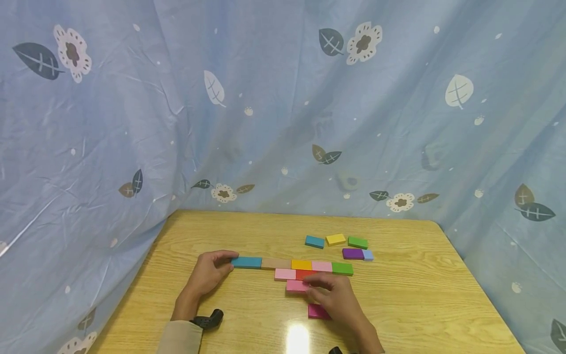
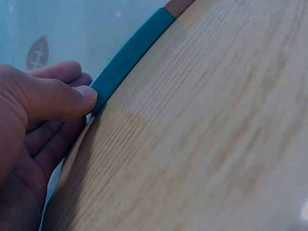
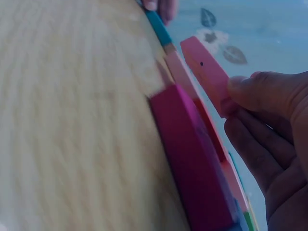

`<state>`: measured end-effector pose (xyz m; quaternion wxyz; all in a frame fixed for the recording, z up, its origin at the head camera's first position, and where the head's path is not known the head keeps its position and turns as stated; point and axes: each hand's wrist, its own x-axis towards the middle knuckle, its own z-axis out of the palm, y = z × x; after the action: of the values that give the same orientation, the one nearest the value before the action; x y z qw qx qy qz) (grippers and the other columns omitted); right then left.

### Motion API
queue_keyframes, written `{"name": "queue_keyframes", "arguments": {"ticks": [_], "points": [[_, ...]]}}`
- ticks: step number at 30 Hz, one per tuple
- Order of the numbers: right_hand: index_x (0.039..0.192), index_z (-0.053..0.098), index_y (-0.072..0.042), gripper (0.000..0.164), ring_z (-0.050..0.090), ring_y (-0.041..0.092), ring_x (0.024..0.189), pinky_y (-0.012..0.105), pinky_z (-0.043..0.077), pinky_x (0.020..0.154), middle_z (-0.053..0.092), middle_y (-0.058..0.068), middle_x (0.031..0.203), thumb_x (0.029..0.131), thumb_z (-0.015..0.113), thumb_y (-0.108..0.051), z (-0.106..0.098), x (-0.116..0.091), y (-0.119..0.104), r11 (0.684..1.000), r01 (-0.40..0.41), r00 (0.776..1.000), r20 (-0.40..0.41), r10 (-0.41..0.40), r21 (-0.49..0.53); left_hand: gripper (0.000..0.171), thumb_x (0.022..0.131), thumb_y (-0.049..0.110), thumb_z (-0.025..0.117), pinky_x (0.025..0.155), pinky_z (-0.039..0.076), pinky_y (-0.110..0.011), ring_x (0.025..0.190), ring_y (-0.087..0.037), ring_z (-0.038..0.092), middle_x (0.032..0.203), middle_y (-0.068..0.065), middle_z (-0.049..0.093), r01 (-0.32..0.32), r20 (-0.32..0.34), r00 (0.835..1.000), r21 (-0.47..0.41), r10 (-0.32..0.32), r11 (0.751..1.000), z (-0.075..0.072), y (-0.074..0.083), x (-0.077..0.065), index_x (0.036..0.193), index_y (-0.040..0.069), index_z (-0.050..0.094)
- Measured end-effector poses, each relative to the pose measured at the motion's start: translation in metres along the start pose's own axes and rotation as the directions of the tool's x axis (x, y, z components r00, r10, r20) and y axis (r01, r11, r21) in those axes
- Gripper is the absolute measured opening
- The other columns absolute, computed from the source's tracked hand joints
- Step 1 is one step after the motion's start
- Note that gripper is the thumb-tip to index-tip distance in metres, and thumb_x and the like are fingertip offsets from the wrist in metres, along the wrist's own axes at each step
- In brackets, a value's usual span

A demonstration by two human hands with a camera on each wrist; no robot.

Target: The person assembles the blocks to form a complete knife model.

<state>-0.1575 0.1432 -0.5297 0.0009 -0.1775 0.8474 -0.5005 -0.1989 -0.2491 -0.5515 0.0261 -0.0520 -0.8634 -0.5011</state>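
Note:
My left hand [image 1: 209,271] is at the left end of a long blue block [image 1: 246,262], pinching it between thumb and fingers. The left wrist view shows the thumb on the near face of this blue block [image 2: 129,57]. In my right hand [image 1: 335,295] a pink block [image 1: 297,286] is held by one end; the right wrist view shows the pink block [image 3: 206,72] raised off the table. The blue block begins a row with a tan block [image 1: 276,263], an orange one [image 1: 301,265], a light pink one [image 1: 322,266] and a green one [image 1: 342,268].
Below the row lie a light pink block [image 1: 285,275] and a red block [image 1: 304,274]. A magenta block [image 1: 318,311] sits nearer, partly behind my right hand. Farther back are blue [image 1: 314,241], yellow [image 1: 335,239], green [image 1: 357,242], purple [image 1: 352,253] and pale blue [image 1: 368,255] blocks.

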Motion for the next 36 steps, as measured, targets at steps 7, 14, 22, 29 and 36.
{"name": "queue_keyframes", "arguments": {"ticks": [7, 14, 22, 29, 36], "points": [[0.114, 0.086, -0.017, 0.019, 0.08, 0.016, 0.109, 0.025, 0.064, 0.094, 0.084, -0.006, 0.111, 0.096, 0.085, -0.01, 0.017, 0.003, -0.001, 0.997, 0.081, 0.993, 0.082, -0.08, -0.009, 0.036, 0.097, -0.003, 0.078, 0.107, 0.059, -0.035, 0.128, -0.027, 0.074, 0.131, -0.004, 0.08, -0.005, -0.001, 1.0, 0.0, 0.005, 1.0, 0.001, 0.002, -0.001, 0.128, 0.015, 0.082], [0.117, 0.085, -0.017, 0.024, 0.078, 0.009, 0.107, 0.026, 0.064, 0.094, 0.084, -0.008, 0.114, 0.095, 0.084, -0.006, 0.028, 0.002, -0.001, 0.987, 0.136, 0.987, 0.099, -0.128, -0.085, 0.036, 0.097, -0.003, 0.078, 0.106, 0.059, -0.033, 0.128, -0.027, 0.074, 0.131, -0.005, 0.08, -0.009, 0.001, 1.0, -0.002, 0.009, 1.0, 0.001, 0.001, -0.001, 0.128, 0.015, 0.082], [0.107, 0.084, -0.016, 0.018, 0.074, 0.007, 0.091, 0.025, 0.065, 0.086, 0.082, -0.006, 0.103, 0.099, 0.078, -0.002, 0.046, 0.002, -0.011, 0.975, 0.222, 0.971, 0.095, -0.22, -0.014, 0.036, 0.097, -0.003, 0.077, 0.104, 0.059, -0.032, 0.126, -0.027, 0.075, 0.131, -0.006, 0.08, -0.02, -0.003, 1.0, -0.003, 0.02, 1.0, 0.0, -0.001, -0.001, 0.128, 0.015, 0.082], [0.104, 0.083, -0.019, 0.015, 0.065, 0.002, 0.082, 0.024, 0.062, 0.077, 0.08, -0.009, 0.097, 0.104, 0.075, -0.007, 0.052, 0.006, -0.018, 0.971, 0.217, 0.975, 0.072, -0.211, -0.098, 0.037, 0.097, -0.003, 0.078, 0.104, 0.059, -0.032, 0.126, -0.026, 0.075, 0.13, -0.005, 0.08, -0.008, -0.006, 1.0, 0.0, 0.008, 1.0, 0.001, 0.0, -0.002, 0.128, 0.016, 0.082], [0.106, 0.084, -0.016, 0.013, 0.067, 0.003, 0.08, 0.023, 0.061, 0.074, 0.081, -0.006, 0.094, 0.102, 0.077, -0.006, 0.054, 0.014, -0.017, 0.969, 0.232, 0.972, 0.051, -0.229, -0.079, 0.036, 0.097, -0.003, 0.077, 0.104, 0.059, -0.031, 0.126, -0.026, 0.075, 0.13, -0.004, 0.08, 0.001, -0.005, 1.0, 0.0, -0.001, 1.0, 0.001, -0.001, -0.001, 0.128, 0.017, 0.082]]}}
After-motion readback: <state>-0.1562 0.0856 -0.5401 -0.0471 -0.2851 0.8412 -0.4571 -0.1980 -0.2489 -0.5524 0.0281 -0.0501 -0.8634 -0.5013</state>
